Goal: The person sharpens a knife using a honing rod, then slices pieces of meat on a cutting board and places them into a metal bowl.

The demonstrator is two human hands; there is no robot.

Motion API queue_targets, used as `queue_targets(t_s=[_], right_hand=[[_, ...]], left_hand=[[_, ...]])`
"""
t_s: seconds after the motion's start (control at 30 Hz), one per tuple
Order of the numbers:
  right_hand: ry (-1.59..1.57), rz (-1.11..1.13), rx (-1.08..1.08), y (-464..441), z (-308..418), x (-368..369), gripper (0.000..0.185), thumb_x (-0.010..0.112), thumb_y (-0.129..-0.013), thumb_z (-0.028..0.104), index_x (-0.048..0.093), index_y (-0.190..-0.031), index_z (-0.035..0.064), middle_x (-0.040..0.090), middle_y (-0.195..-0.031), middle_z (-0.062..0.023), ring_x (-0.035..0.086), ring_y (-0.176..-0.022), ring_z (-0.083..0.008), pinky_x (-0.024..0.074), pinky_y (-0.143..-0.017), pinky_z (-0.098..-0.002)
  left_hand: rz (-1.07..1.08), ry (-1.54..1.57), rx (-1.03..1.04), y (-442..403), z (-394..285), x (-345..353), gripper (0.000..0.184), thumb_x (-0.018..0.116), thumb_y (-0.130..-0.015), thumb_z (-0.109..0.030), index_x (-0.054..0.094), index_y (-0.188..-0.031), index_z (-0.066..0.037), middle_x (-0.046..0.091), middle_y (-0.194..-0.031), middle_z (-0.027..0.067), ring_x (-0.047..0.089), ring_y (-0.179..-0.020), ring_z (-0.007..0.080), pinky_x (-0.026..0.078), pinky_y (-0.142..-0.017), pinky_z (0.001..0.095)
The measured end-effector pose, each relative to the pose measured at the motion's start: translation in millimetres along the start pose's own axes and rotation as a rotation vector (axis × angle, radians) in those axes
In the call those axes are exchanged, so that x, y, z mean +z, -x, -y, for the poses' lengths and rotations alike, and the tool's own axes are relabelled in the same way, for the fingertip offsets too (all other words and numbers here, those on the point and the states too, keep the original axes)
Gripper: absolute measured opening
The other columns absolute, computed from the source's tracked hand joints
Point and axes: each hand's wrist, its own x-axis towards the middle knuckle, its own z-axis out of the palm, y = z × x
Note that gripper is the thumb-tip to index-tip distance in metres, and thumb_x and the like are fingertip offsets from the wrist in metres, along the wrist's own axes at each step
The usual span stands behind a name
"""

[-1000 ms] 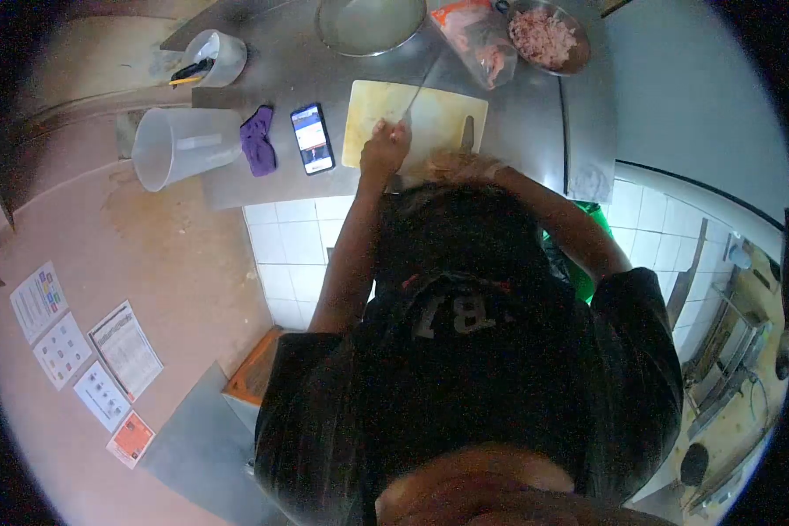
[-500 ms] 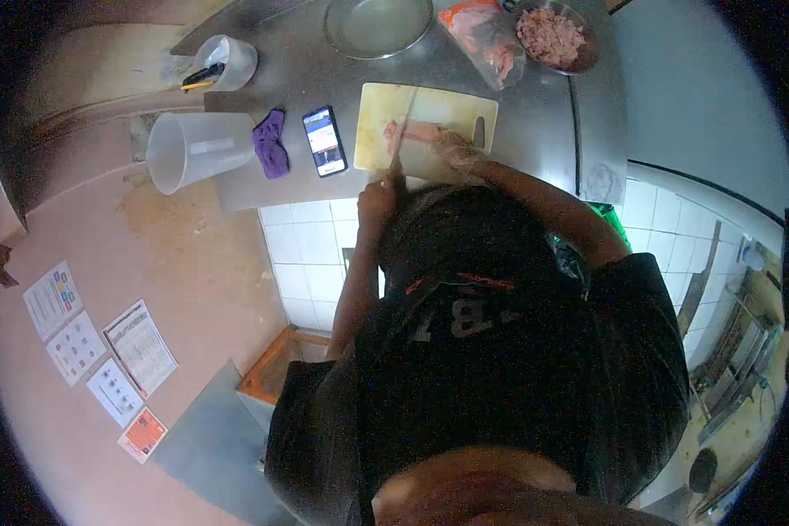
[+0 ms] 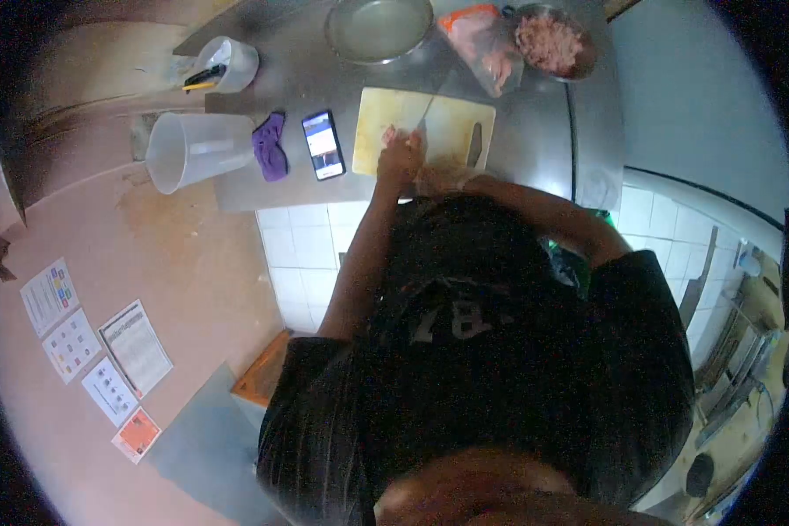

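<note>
My left hand (image 3: 401,158) is closed around a knife (image 3: 426,114), over the left half of a pale yellow cutting board (image 3: 460,110). The blade points toward the far edge of the board. A small bit of pink raw meat (image 3: 388,134) lies at the fingers of my left hand. Near the board's front edge is my right hand (image 3: 444,178), low and close to my body. Its fingers are blurred and partly hidden, so I cannot see whether they hold anything.
Behind the board stand a round metal pan (image 3: 379,35), a plastic bag of raw meat (image 3: 482,53) and a bowl of cut meat (image 3: 548,44). To the left lie a phone (image 3: 323,145), a purple cloth (image 3: 270,147), a clear pitcher (image 3: 171,153) and a tub of utensils (image 3: 237,66).
My left hand has moved up from the front edge onto the board with the knife. My right hand has drawn back toward my body from the meat strip, which no longer shows mid-board.
</note>
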Motion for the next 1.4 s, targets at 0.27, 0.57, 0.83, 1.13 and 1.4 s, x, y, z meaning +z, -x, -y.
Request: queue_targets(t_s=[0.27, 0.57, 0.83, 1.13, 1.4], right_hand=[[-0.149, -0.418, -0.255, 2, -24, -6, 0.036, 0.046, -0.097, 0.029, 0.055, -0.121, 0.004, 0.058, -0.117, -0.0142, 0.055, -0.1, -0.0284, 0.0435, -0.093, -0.041], [0.114, -0.303, 0.122, 8, 5, -16, 0.037, 0.044, -0.097, 0.024, 0.052, -0.124, 0.0001, 0.06, -0.115, -0.0167, 0.058, -0.1, -0.0305, 0.0457, -0.092, -0.0449], [0.413, -0.379, 0.026, -27, -70, 72, 0.038, 0.042, -0.097, 0.02, 0.051, -0.125, -0.0038, 0.062, -0.11, -0.0206, 0.061, -0.099, -0.0337, 0.0477, -0.089, -0.0489], [0.606, 0.235, -0.152, 31, 55, -31, 0.033, 0.045, -0.096, 0.021, 0.059, -0.112, -0.0045, 0.063, -0.104, -0.0204, 0.063, -0.091, -0.0315, 0.0496, -0.084, -0.0457], [-0.023, -0.311, -0.297, 3, -25, -34, 0.033, 0.04, -0.098, 0.019, 0.056, -0.117, -0.0035, 0.064, -0.105, -0.0166, 0.063, -0.08, -0.0329, 0.0513, -0.084, -0.0456]], left_hand=[[0.274, -0.03, -0.1, 38, 13, -45, 0.058, 0.044, -0.097, -0.045, 0.038, -0.142, -0.008, 0.055, -0.127, 0.0312, 0.063, -0.096, 0.0495, 0.051, -0.084, 0.0537], [0.201, -0.28, -0.081, 76, 23, -39, 0.044, 0.046, -0.097, -0.033, 0.053, -0.129, -0.004, 0.065, -0.086, 0.0244, 0.065, -0.077, 0.0425, 0.052, -0.068, 0.0538], [0.295, -0.151, -0.159, 64, 8, -30, 0.053, 0.037, -0.101, -0.044, 0.064, -0.113, 0.0, 0.066, -0.102, 0.0288, 0.063, -0.094, 0.0494, 0.049, -0.086, 0.056], [0.003, -0.418, 0.327, 21, -3, -8, 0.042, 0.043, -0.1, -0.035, 0.053, -0.127, -0.005, 0.066, -0.099, 0.025, 0.065, -0.083, 0.0447, 0.054, -0.071, 0.0506], [0.113, -0.155, -0.04, 58, 30, -39, 0.049, 0.034, -0.102, -0.044, 0.063, -0.106, -0.004, 0.064, -0.088, 0.0299, 0.063, -0.082, 0.0498, 0.052, -0.072, 0.0547]])
